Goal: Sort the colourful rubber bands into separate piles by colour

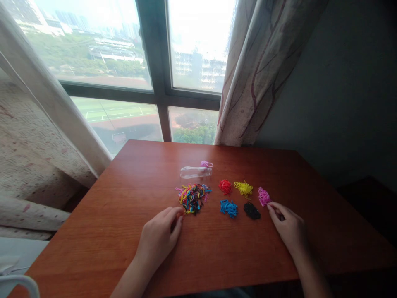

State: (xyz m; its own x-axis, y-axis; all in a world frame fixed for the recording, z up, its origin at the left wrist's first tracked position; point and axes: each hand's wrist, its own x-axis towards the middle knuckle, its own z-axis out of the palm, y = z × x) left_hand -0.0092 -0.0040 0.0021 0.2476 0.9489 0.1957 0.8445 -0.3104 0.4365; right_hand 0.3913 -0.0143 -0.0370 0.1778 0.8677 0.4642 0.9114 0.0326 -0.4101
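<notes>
A mixed heap of small coloured rubber bands [192, 197] lies mid-table. To its right sit sorted little piles: red [225, 186], yellow [243, 188], pink [263, 196], blue [228, 207] and black [251, 210]. My left hand [161, 238] rests on the table with curled fingers just below the mixed heap, fingertips touching its near edge. My right hand [287, 225] lies right of the black pile, fingers pinched together at the lower edge of the pink pile. A clear plastic tube [196, 172] lies on its side behind the heap, a pink cap [206, 164] beside it.
The brown wooden table [124, 215] stands against a window [155, 82] with curtains left [37, 136] and right [260, 70]. A dark wall is on the right. A white object [18, 283] shows at the lower left corner.
</notes>
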